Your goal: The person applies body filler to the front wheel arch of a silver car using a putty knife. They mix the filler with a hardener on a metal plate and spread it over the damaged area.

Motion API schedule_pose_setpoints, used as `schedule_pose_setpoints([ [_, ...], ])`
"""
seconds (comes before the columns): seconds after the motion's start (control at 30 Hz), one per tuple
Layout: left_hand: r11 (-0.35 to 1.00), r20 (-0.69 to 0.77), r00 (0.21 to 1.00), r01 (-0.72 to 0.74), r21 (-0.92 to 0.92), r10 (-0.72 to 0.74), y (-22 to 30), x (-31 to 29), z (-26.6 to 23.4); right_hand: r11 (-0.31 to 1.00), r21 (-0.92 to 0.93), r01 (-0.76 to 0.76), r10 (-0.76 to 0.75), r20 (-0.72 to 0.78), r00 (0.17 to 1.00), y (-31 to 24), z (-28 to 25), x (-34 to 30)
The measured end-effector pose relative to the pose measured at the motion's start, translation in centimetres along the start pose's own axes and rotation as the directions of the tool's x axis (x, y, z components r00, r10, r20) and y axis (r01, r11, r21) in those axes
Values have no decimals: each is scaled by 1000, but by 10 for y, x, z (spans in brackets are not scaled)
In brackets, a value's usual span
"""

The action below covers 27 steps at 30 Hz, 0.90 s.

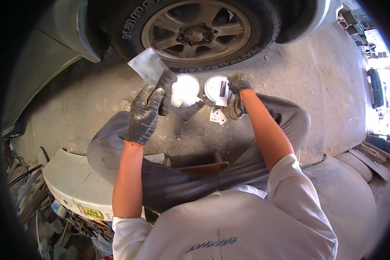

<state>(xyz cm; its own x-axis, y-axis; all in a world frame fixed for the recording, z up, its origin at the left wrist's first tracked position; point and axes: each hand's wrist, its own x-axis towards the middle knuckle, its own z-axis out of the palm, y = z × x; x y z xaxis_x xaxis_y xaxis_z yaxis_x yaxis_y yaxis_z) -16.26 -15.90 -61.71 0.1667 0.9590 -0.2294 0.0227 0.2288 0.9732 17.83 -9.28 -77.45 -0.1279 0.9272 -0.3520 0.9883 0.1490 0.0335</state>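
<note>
My left hand, in a grey work glove with an orange cuff, grips a flat metal plate slanting from upper left to lower right. A soft white paste lies on its lower half, overlapping the view of a round white can behind. My right hand, gloved alike, is closed at the edge of a second round can. From its fingers reaches a flat spreader, pale with a dark band, over that can. How the fingers hold it is partly hidden.
A vehicle's wheel stands just ahead, beneath a pale body panel. Playing cards lie on the concrete floor below the right can. Curved pale panels rest on both sides behind my legs, with scrap at the left.
</note>
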Motion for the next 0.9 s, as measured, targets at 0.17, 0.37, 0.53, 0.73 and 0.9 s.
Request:
schedule_pose_setpoints([
  [0.17, 994, -139, 990, 7, 107, 8, -29, 19, -6, 658, 453, -602, 559, 241, 793, -7, 84, -8],
  [0.37, 991, -206, 970, 133, 22, -126, -53, 29, -19, 558, 518, -649, 496, 419, 761, -26, 87, -1],
  [0.53, 979, -202, 969, 110, -174, -145, -66, 32, -20, 136, 864, -484, 360, 412, 837, -36, 59, -7],
  [0.73, 979, -287, 955, 20, -204, -79, -59, 35, -11, 51, 977, -207, 107, 200, 974, -65, -66, -79],
  [0.9, 935, -276, 958, -27, -352, -77, -45, 33, -11, 562, 824, 64, -67, -31, 997, -90, -113, -134],
])
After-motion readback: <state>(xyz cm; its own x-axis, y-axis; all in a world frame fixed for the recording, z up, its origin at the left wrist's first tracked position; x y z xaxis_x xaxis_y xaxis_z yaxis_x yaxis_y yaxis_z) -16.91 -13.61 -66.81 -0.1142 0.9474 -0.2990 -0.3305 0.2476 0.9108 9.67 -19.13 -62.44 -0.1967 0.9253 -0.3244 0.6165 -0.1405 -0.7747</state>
